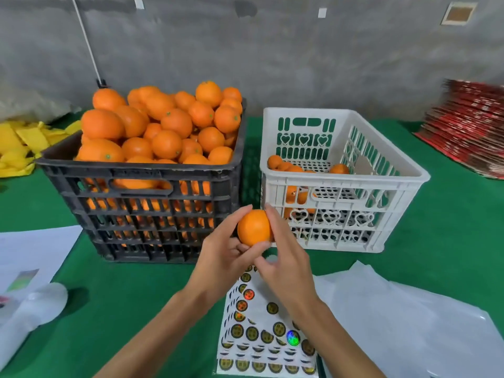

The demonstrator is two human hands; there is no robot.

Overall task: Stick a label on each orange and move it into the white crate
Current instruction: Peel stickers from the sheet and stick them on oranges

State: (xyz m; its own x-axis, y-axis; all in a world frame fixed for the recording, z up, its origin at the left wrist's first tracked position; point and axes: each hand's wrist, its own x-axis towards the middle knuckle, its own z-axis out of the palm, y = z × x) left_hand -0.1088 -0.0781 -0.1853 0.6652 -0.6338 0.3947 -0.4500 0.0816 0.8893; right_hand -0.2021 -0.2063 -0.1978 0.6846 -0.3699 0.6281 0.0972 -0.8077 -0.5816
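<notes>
Green cloth covers the table (pixel 141 290) under a grey concrete wall. At the far left lie yellow bags (pixel 19 148), white printed paper sheets (pixel 30 255) and a translucent plastic bottle on its side (pixel 32 309). Next comes the black slatted plastic crate (pixel 141 214), heaped with loose oranges (pixel 163 124).

Just in front of the gap between the two crates, the left hand (pixel 226 249) cradles a single round orange (pixel 255 227) from below and behind, fingers curled round it. The right hand (pixel 283 257) touches the fruit's right side with index finger and thumb, seemingly pressing a label on; the label itself is hidden. A white sheet of round gold stickers (pixel 261 331) lies below the wrists.

The white perforated plastic crate (pixel 343 181) stands up and to the right of the held orange, its near rim just beyond the right hand, so that hand looks better placed to lift the fruit over. A few oranges sit at its left end, with most of the floor bare. Further right are white plastic bags (pixel 395 309) and a stack of red flattened cartons (pixel 469 126).
</notes>
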